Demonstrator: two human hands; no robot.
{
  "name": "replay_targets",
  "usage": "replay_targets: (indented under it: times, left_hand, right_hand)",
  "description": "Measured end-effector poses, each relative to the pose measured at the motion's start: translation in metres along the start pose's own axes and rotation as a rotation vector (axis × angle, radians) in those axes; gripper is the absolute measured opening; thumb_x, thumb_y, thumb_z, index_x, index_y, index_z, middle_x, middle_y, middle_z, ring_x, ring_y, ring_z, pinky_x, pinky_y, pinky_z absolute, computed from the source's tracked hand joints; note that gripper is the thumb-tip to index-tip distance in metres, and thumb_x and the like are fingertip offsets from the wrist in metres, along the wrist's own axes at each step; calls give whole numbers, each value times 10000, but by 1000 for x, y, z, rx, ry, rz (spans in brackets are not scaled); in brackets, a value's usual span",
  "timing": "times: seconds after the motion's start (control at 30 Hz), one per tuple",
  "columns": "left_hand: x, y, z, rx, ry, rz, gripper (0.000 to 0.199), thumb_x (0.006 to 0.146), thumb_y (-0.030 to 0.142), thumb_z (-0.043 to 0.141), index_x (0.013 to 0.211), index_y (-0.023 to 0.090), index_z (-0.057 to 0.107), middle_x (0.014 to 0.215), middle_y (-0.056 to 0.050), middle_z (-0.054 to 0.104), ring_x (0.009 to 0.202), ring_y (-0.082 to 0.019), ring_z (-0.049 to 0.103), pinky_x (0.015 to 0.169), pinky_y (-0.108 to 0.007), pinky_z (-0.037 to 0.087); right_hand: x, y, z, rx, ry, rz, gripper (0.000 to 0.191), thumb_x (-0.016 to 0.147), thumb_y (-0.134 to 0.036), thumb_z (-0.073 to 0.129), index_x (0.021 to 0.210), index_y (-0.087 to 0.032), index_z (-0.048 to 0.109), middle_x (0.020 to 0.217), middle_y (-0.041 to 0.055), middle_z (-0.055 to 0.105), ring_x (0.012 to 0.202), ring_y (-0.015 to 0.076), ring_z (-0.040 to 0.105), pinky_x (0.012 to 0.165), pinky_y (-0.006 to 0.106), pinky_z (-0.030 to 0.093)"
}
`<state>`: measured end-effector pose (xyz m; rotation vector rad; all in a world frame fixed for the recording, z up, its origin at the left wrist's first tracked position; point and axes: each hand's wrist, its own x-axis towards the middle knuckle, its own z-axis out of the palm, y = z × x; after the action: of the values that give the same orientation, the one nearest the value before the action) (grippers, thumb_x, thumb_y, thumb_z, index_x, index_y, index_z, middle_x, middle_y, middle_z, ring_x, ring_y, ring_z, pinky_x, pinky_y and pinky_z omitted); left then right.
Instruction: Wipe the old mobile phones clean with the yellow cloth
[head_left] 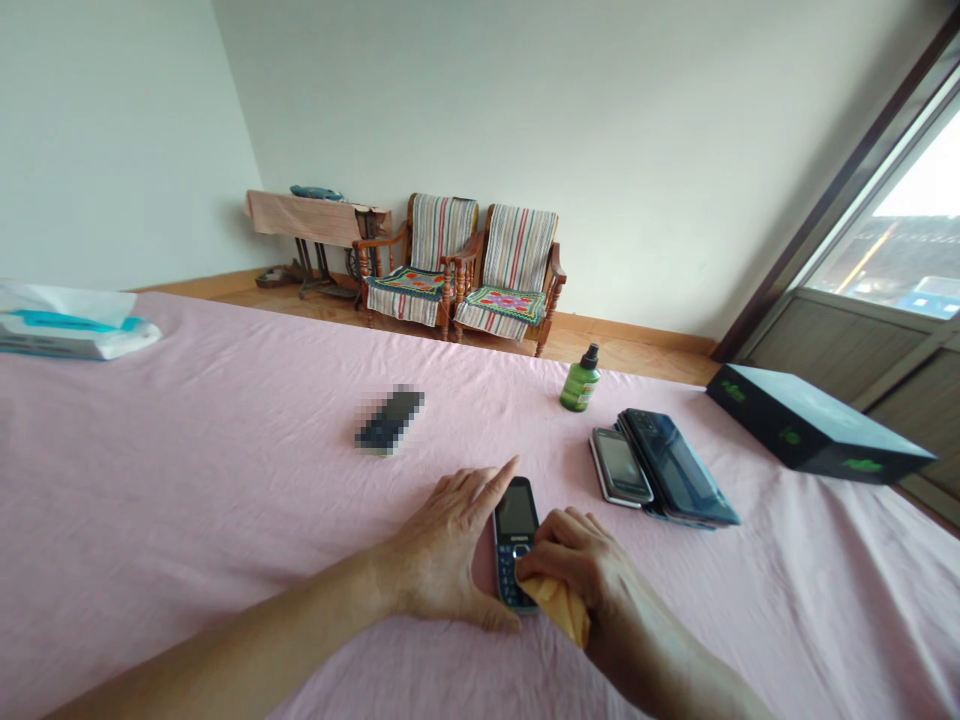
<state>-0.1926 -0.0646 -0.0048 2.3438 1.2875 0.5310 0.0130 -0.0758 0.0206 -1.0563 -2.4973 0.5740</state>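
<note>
A dark keypad phone (517, 515) lies face up on the pink sheet in front of me. My left hand (450, 545) spans its length, with the index finger at the top end and the thumb at the bottom end, gripping it lightly. Bunched in the closed fingers of my right hand (581, 555) is a yellow cloth (559, 600), pressed against the phone's keypad on the right side. Part of the keypad is hidden by those fingers and the cloth.
Beyond my left hand lies a pixelated phone-like object (390, 420). To the right are a silver-edged phone (622, 467), a stack of dark phones (675, 465), a green spray bottle (580, 380) and a black box (814, 420). A tissue pack (75, 335) sits far left.
</note>
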Motion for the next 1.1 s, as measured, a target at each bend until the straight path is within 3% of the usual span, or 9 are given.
replay_targets:
  times: [0.27,0.5,0.77,0.9,1.1]
  left_hand:
    - [0,1,-2,9,-25,-10,1310,538,597,787,1492,257,-45,1496,-144,269,1361,-382,238,1094,-585,185]
    - [0,1,-1,-22,20,20,1304,530,578,805,1490,280,-26,1495,-122,274,1348,-386,259,1094,-572,189]
    - [0,1,-1,-2,-18,-1,1288,553,589,783,1488,274,-45,1482,-133,281,1348,-373,263,1095,-579,189]
    - [1,3,-3,4,-41,-22,1284,567,604,767,1489,261,-58,1498,-142,253,1362,-382,232,1101,-589,167]
    - [-1,2,-3,8,-28,-9,1282,563,613,763,1490,266,-52,1498,-133,259,1356,-383,243,1095,-587,184]
  right_hand:
    - [-3,-9,-8,45,-63,-32,222,820,-61,587,798,-262,679,847,11,608,816,177,523,705,307,327]
    - [-4,1,4,52,32,15,234,817,-31,563,822,-239,669,853,28,593,832,185,510,695,296,332]
    - [-6,-13,-9,34,-103,-15,247,688,-2,639,796,-221,673,879,22,626,827,183,541,719,311,329]
    - [-8,-9,-11,34,-147,-69,195,649,-33,694,726,-210,669,836,18,617,790,178,549,693,304,337]
    - [-10,5,-9,163,44,-29,250,788,-9,540,843,-202,689,817,45,570,739,155,542,620,265,372]
